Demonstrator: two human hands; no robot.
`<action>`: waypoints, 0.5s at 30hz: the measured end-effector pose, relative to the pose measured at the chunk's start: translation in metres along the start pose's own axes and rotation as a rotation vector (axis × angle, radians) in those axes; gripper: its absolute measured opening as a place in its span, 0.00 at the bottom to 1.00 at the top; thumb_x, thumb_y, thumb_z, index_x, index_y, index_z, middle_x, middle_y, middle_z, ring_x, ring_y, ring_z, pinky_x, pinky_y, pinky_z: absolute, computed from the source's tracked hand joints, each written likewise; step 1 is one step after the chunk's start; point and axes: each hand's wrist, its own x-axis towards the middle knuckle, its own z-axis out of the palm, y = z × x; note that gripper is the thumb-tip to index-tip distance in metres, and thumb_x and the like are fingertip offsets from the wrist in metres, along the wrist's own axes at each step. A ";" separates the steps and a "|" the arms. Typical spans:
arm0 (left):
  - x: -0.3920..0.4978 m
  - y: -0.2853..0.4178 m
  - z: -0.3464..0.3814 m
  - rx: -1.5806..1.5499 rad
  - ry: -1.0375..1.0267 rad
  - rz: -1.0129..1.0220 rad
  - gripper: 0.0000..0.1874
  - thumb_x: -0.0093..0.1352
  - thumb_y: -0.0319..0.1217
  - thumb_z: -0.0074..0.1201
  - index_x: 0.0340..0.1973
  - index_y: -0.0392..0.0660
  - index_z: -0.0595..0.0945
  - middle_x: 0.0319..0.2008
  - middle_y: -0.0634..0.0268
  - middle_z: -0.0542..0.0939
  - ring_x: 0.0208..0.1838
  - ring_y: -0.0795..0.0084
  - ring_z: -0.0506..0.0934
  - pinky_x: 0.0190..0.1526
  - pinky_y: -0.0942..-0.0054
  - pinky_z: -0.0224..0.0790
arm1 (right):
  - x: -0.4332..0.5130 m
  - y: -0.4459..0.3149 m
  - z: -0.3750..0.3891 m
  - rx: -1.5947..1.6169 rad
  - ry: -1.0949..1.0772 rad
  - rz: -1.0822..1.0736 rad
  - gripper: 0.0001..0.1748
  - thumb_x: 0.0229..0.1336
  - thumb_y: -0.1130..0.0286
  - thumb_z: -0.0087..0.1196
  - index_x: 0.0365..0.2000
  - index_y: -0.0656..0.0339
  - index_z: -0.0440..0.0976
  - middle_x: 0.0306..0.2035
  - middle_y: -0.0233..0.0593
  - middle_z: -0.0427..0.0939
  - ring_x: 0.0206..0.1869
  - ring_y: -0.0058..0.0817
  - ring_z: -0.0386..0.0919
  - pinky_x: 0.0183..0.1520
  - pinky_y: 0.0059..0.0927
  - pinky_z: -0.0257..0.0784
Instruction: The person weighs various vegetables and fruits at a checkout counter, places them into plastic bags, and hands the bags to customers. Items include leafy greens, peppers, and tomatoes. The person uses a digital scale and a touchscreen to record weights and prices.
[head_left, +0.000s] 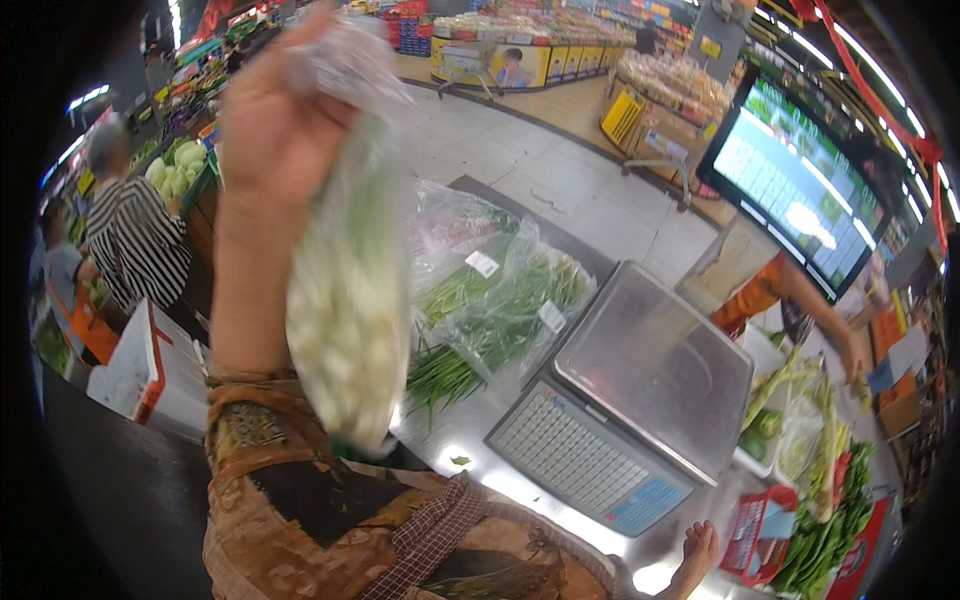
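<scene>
My left hand (274, 139) is raised at the upper left, gripping the gathered neck of a clear plastic bag (349, 300). Pale white and green vegetables show through the hanging bag; blur hides their exact kind. Low at the right, my right hand (697, 551) is beside the front corner of a weighing scale (592, 450) and holds nothing visible, its fingers loosely extended. The scale has a steel pan (660, 367) and a keypad. Left of it on the metal counter lie bagged green vegetables (517, 300) with white labels, and long thin green stalks (446, 371).
A tilted monitor (799, 180) stands beyond the scale. To the right are a red plastic basket (757, 532), leafy greens (825, 525) and a white tray (754, 450). Another person's arm (825, 311) reaches there. A white foam box (157, 367) and a person in stripes (139, 232) are at left.
</scene>
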 end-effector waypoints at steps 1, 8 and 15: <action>0.004 0.017 -0.012 0.185 0.218 0.130 0.14 0.74 0.28 0.41 0.49 0.32 0.74 0.42 0.56 0.80 0.45 0.66 0.79 0.52 0.67 0.73 | 0.000 0.021 -0.001 0.025 0.083 0.090 0.25 0.66 0.56 0.50 0.53 0.67 0.71 0.48 0.42 0.75 0.51 0.29 0.74 0.53 0.27 0.69; 0.063 0.017 -0.095 0.938 0.114 -0.102 0.15 0.73 0.37 0.48 0.42 0.37 0.81 0.38 0.62 0.82 0.41 0.71 0.80 0.44 0.71 0.75 | 0.017 0.072 0.026 -0.137 0.166 -0.371 0.13 0.67 0.66 0.47 0.42 0.67 0.75 0.28 0.33 0.75 0.29 0.17 0.69 0.34 0.19 0.66; 0.136 -0.076 -0.173 1.782 0.251 0.041 0.29 0.72 0.51 0.42 0.29 0.36 0.83 0.30 0.44 0.81 0.37 0.49 0.79 0.41 0.55 0.67 | 0.004 0.061 0.049 -0.273 0.264 -0.310 0.12 0.66 0.69 0.46 0.41 0.67 0.74 0.30 0.34 0.75 0.30 0.18 0.70 0.37 0.21 0.68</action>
